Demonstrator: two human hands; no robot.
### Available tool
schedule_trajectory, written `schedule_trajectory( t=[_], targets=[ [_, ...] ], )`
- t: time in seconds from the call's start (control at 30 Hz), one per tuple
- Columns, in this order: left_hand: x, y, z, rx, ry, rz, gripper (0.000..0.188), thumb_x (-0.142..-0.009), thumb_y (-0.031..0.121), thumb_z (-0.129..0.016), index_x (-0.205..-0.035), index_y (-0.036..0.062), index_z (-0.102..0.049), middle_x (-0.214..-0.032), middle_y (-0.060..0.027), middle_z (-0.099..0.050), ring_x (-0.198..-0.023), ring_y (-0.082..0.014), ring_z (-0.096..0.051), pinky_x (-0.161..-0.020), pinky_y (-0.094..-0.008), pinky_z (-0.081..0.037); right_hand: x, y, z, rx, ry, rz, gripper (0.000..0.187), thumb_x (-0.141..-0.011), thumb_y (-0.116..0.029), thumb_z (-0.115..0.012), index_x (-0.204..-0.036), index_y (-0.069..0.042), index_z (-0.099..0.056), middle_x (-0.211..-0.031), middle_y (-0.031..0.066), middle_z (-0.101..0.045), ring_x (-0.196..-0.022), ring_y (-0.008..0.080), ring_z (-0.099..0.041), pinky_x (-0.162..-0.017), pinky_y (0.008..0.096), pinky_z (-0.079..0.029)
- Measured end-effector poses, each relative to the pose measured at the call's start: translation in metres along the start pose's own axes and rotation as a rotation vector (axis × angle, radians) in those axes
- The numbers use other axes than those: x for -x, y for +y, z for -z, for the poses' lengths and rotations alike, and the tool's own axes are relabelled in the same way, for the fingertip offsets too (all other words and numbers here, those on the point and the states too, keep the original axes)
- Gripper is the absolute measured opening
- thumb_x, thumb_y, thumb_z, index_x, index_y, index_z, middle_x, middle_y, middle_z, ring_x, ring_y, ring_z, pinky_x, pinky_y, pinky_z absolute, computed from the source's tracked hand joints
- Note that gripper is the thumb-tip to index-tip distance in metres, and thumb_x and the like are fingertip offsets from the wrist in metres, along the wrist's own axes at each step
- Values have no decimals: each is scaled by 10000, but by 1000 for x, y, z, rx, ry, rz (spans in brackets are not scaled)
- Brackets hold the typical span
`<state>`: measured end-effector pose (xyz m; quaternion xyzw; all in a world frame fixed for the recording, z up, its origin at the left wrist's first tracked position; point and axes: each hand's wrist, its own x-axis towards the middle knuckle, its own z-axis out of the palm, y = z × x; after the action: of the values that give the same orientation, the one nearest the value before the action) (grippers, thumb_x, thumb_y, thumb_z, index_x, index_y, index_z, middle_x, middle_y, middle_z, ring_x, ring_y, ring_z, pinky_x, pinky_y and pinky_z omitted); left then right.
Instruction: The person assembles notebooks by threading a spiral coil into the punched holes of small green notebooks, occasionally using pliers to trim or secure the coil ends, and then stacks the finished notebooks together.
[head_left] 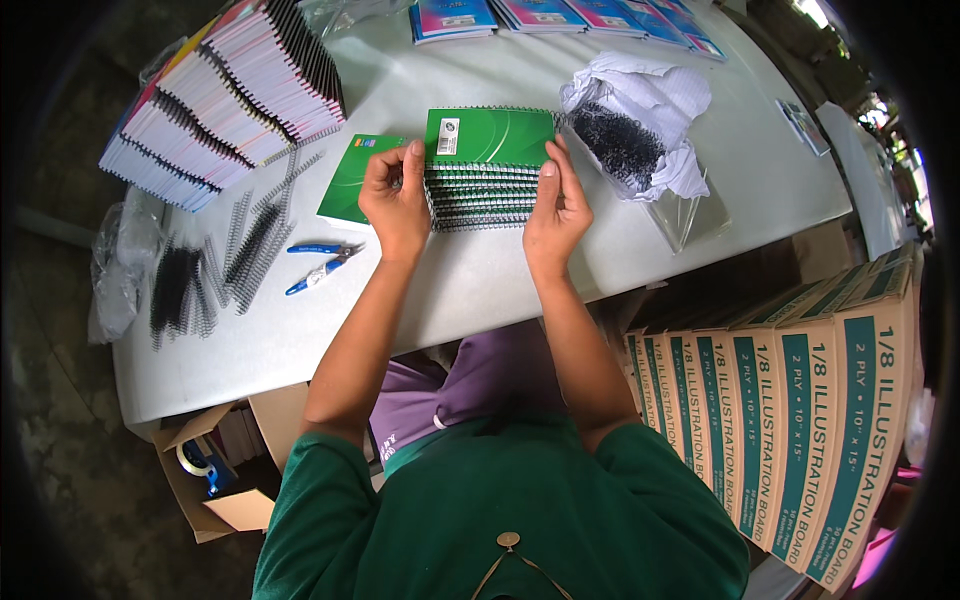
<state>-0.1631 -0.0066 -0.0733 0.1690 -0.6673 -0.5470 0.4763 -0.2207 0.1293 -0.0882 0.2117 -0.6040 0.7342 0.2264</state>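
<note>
A stack of green spiral-bound notebooks (490,138) stands between my hands on the white table, its wire-bound edges facing me. My left hand (398,200) is closed at the stack's left side, thumb up. On the right side, my right hand (557,212) grips the edge with thumb and fingers. Another green notebook (345,190) lies partly behind my left hand. Blue-handled cutting pliers (322,268) rest left of my left forearm. Beside them are loose black spiral coils (185,290). Crumpled white paper (682,100) right of the stack holds a heap of black clippings (617,145).
Tall stacks of spiral-bound books (225,110) stand at the far left. Blue and pink booklets (540,15) line the table's far edge. Several cartons (790,400) stand at right, below the table (440,300). An open cardboard box (240,510) with a tape dispenser (205,465) sits lower left.
</note>
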Motion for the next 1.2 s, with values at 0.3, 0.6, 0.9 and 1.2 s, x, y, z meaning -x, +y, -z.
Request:
schedule_trajectory(
  t=[0.3,0.6,0.9,1.2],
  targets=[
    [-4,8,118,-1277,-538,-496,483,-735,124,-603,-1208,69,-523,-1237,-93,-535,-1207,-249,-431,-1003,-416,-297,25,-37,24,-39,-70,88,365,-888,-43,-462,-1232,74,-432,-1244,200,-501,-1177,273,-460,-1002,367,-321],
    [96,100,107,-883,-743,-262,518,-608,119,-723,-1094,3,-585,-896,-157,-633,-850,-274,-594,-780,-356,-429,121,-77,-9,-429,-591,-500,790,-809,-227,-662,-1397,14,-193,-1355,155,-349,-1234,199,-350,-1015,315,-289],
    [-29,-28,229,-1423,-255,-21,310,-842,321,-560,-1004,62,-608,-989,-130,-611,-924,-311,-571,-833,-446,-412,55,-41,8,-289,-989,-510,257,-861,-46,-554,-1110,-1,-596,-1066,72,-636,-970,95,-556,-863,246,-427],
    [-44,1,221,-836,-176,18,259,-896,256,-539,-986,14,-558,-808,-135,-584,-702,-240,-563,-676,-331,-442,58,-28,8,-386,-885,-460,291,-842,-59,-591,-1126,5,-586,-1098,92,-621,-1005,129,-553,-887,263,-422]
  ],
)
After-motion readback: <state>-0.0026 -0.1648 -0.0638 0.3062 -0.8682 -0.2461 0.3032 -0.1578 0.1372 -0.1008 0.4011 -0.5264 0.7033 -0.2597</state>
